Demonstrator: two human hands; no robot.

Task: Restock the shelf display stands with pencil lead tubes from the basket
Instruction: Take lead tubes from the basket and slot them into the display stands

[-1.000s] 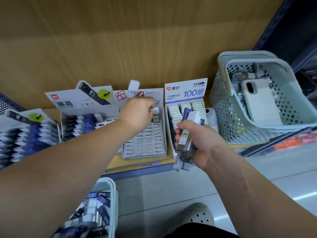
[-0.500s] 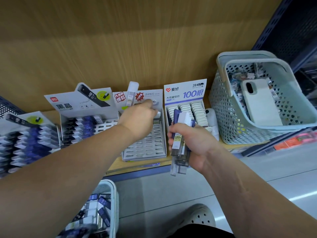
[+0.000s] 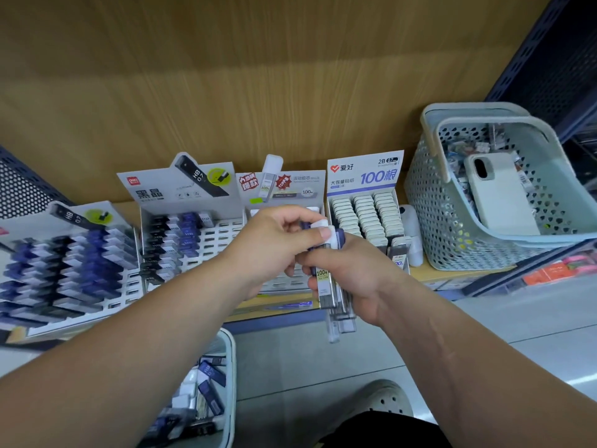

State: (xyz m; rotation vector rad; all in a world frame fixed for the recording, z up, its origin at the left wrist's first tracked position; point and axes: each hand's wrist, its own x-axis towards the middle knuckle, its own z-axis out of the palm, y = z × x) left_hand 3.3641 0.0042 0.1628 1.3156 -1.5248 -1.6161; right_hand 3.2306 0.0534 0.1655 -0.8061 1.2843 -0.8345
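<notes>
A bundle of pencil lead tubes (image 3: 334, 302) stands roughly upright in the person's right hand (image 3: 358, 276), whose fingers are curled round the clear bodies, in front of the shelf edge. The left hand (image 3: 271, 244) meets it from the left, thumb and forefinger pinching the white cap (image 3: 318, 225) of one tube at the top of the bundle, the other fingers loosely bent. Just behind both hands sits the grey display stand (image 3: 290, 189), its slots mostly hidden by them. To its right is the 100-lead stand (image 3: 365, 208), its rows packed with pale caps, and to its left two HB stands (image 3: 184, 234) hold dark and blue tubes. Below the left forearm the lower basket (image 3: 230, 367) holds loose tubes (image 3: 206, 383). At the right end of the shelf a pale green basket (image 3: 433, 202) carries a phone (image 3: 499, 195) on small packets
</notes>
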